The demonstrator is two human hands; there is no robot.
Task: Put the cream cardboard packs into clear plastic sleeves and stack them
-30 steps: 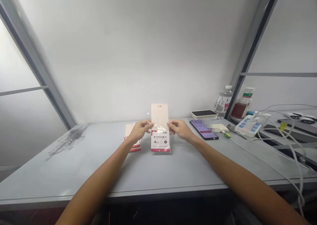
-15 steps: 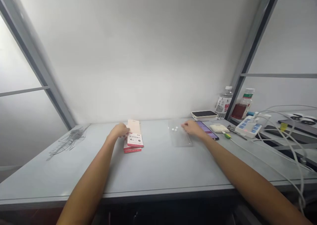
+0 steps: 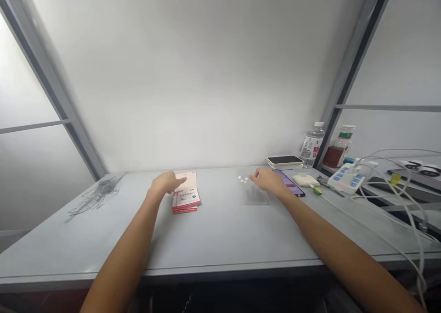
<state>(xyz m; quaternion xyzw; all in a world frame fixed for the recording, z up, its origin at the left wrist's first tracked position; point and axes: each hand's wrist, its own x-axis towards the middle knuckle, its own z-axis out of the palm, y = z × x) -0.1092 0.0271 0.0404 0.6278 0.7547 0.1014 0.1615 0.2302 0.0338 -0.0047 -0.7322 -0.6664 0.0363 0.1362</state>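
My left hand [image 3: 166, 183] is at the left edge of a small stack of flat pink-and-white packets [image 3: 188, 194] with red lower edges. Its thumb lies over the top packet and the other fingers curl at the stack's side. Farther right, my right hand [image 3: 265, 180] has its fingers bent in at the upper right side of a thin clear plastic sleeve [image 3: 257, 198], seemingly gripping its edge, though the fingertips are partly hidden. Several small white pieces [image 3: 242, 180] lie just left of that hand.
Right of my right hand lie a lit phone [image 3: 288, 183], a white case [image 3: 306, 180] on a cable and a boxed black-screened device [image 3: 285, 160]. Behind stand a water bottle [image 3: 313, 145] and a jar [image 3: 339, 148]. A power strip [image 3: 347, 177] sits among loose cables. Dark scribbles mark the left tabletop.
My left thumb has moved right over the top packet, and the packets sit slightly more in line. The clear sleeve's visible part has shifted right, with the white pieces a little apart.
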